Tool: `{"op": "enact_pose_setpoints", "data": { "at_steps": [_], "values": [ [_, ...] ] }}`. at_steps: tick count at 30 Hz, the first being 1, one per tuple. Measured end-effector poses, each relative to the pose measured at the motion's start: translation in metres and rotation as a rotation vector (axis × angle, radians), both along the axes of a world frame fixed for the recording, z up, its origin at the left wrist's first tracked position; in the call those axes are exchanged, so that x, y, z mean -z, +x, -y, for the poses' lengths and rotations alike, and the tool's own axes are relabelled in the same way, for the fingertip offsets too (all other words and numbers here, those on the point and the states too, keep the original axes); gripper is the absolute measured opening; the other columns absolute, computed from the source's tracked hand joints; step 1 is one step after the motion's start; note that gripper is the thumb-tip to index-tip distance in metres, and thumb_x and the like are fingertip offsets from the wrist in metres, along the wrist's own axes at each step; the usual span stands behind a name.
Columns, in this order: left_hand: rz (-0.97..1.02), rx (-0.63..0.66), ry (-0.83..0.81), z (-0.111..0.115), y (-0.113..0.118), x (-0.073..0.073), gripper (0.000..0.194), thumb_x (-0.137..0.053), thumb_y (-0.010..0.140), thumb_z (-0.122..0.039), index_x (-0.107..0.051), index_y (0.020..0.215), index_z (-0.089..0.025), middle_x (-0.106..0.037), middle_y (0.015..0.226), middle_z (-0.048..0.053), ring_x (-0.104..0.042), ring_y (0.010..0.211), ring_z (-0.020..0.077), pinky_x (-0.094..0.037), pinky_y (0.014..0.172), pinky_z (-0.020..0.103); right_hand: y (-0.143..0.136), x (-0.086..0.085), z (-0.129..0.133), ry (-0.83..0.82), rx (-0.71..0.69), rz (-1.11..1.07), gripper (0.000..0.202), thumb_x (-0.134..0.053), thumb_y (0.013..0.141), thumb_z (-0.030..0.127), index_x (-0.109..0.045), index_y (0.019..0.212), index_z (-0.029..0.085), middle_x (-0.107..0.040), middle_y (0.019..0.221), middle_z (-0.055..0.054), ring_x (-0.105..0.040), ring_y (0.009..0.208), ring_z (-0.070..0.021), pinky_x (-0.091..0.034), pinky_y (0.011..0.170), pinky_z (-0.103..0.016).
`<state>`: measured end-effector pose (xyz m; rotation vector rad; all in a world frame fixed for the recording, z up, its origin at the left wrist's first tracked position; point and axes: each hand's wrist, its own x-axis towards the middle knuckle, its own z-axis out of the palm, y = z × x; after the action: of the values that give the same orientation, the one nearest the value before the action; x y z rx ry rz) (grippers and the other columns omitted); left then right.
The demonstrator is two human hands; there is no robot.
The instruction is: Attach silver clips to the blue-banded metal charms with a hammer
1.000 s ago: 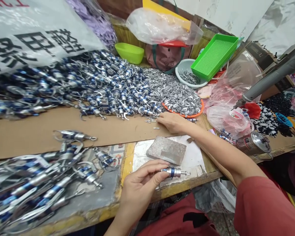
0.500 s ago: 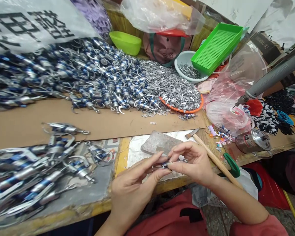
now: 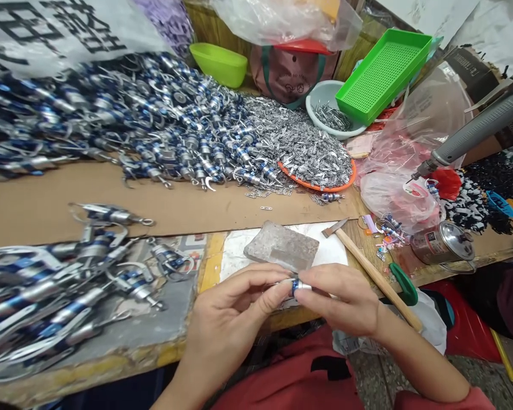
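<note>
Between both hands is a small blue-and-silver metal cylinder fitting (image 3: 298, 287), partly covered by fingers. My left hand (image 3: 235, 310) pinches its left end with thumb and forefinger. From the other side, my right hand (image 3: 346, 296) grips the silver end with closed fingertips. Just beyond the hands lies a grey stone block (image 3: 282, 245) on a white sheet (image 3: 235, 256). Similar fittings with curved arms and eyelets form a near pile (image 3: 77, 296) to the left. A wooden-handled hammer (image 3: 376, 276) rests at the right.
A large heap of fittings (image 3: 162, 125) fills the back left. Flat metal links (image 3: 316, 154) overflow an orange tray (image 3: 325, 187). Behind stand a bowl of pins (image 3: 331, 117) and a green basket (image 3: 380, 74). A grey power screwdriver (image 3: 470, 131) slants in from the right, above a metal mug (image 3: 442, 245).
The fitting has turned and shows more of its blue and silver body. My right hand's fingers have closed lower around its end. The view has shifted slightly.
</note>
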<state>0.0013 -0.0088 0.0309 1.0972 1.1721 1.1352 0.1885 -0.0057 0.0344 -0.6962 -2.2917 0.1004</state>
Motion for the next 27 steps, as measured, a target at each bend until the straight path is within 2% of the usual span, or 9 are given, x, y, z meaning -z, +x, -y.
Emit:
{"op": "enact_pose_setpoints", "data": {
  "at_steps": [3,6,11,14,16,18,20,23,27],
  "values": [
    [-0.043,0.039,0.008,-0.004,-0.002,0.0,0.005,-0.071,0.067,-0.027,-0.075,0.065,-0.024,-0.074,0.081,0.005,-0.067,0.082,0.0221,-0.055,0.077,0.03,-0.002,0.001,-0.001,-0.048,0.032,-0.009,0.026,-0.05,0.085,0.008,-0.062,0.106,0.019,-0.07,0.097,-0.009,-0.066,0.091,-0.0156,-0.055,0.074,-0.026],
    [0.06,0.06,-0.116,-0.003,0.0,0.004,0.009,-0.073,0.064,-0.03,-0.075,0.067,-0.022,-0.074,0.076,0.006,-0.069,0.074,0.0217,-0.057,0.072,0.03,-0.005,0.005,0.003,-0.157,0.076,-0.083,0.028,-0.051,0.085,0.008,-0.063,0.106,0.021,-0.07,0.096,-0.008,-0.067,0.087,-0.0139,-0.055,0.071,-0.023],
    [0.236,-0.101,-0.3,0.007,0.011,0.006,0.044,-0.079,0.054,-0.023,-0.071,0.097,-0.021,-0.073,0.082,0.002,-0.068,0.076,0.0179,-0.057,0.07,0.026,-0.004,-0.004,-0.004,-0.366,0.074,-0.103,0.015,-0.059,0.085,0.02,-0.068,0.096,0.016,-0.07,0.088,-0.009,-0.066,0.079,-0.0129,-0.055,0.068,-0.021],
    [0.191,-0.139,-0.27,0.008,0.015,0.008,0.052,-0.077,0.057,-0.025,-0.063,0.107,-0.019,-0.069,0.083,0.001,-0.066,0.079,0.0151,-0.055,0.073,0.023,-0.006,-0.012,-0.039,-0.464,0.052,0.019,0.014,-0.058,0.087,0.025,-0.07,0.089,0.019,-0.071,0.087,-0.005,-0.066,0.077,-0.0121,-0.053,0.07,-0.023],
    [0.197,-0.115,-0.264,0.006,0.016,0.012,0.057,-0.076,0.058,-0.027,-0.057,0.111,-0.018,-0.067,0.08,0.0,-0.065,0.077,0.0142,-0.054,0.072,0.023,-0.016,-0.012,-0.075,-0.428,0.132,0.105,0.014,-0.056,0.087,0.021,-0.07,0.09,0.021,-0.072,0.092,-0.003,-0.065,0.085,-0.0134,-0.051,0.078,-0.026],
    [0.212,-0.075,-0.28,0.003,0.015,0.016,0.059,-0.077,0.058,-0.028,-0.052,0.111,-0.018,-0.066,0.076,-0.001,-0.065,0.074,0.013,-0.054,0.072,0.022,-0.031,-0.007,-0.111,-0.362,0.206,0.356,0.019,-0.052,0.086,0.012,-0.069,0.091,0.019,-0.071,0.094,-0.004,-0.063,0.088,-0.0159,-0.047,0.075,-0.027],
    [0.226,-0.042,-0.31,0.0,0.014,0.021,0.059,-0.079,0.056,-0.029,-0.049,0.107,-0.019,-0.065,0.075,-0.002,-0.066,0.073,0.0133,-0.054,0.071,0.023,-0.047,0.0,-0.138,-0.329,0.159,0.633,0.019,-0.051,0.084,0.009,-0.069,0.084,0.017,-0.07,0.09,-0.006,-0.061,0.082,-0.0168,-0.041,0.066,-0.027],
    [0.267,-0.016,-0.344,-0.003,0.012,0.025,0.056,-0.081,0.054,-0.026,-0.046,0.097,-0.02,-0.065,0.075,-0.003,-0.068,0.073,0.0146,-0.055,0.071,0.025,-0.06,0.008,-0.156,-0.309,0.099,0.765,0.016,-0.053,0.08,0.008,-0.066,0.073,0.013,-0.067,0.083,-0.008,-0.056,0.075,-0.0172,-0.033,0.058,-0.027],
    [0.329,-0.052,-0.344,-0.005,0.01,0.024,0.051,-0.081,0.054,-0.02,-0.043,0.088,-0.021,-0.065,0.072,-0.006,-0.068,0.069,0.0112,-0.055,0.069,0.021,-0.046,0.015,-0.154,-0.283,0.142,0.703,0.019,-0.048,0.082,0.007,-0.066,0.081,0.013,-0.065,0.091,-0.01,-0.054,0.079,-0.0177,-0.034,0.059,-0.027]
  ]
}}
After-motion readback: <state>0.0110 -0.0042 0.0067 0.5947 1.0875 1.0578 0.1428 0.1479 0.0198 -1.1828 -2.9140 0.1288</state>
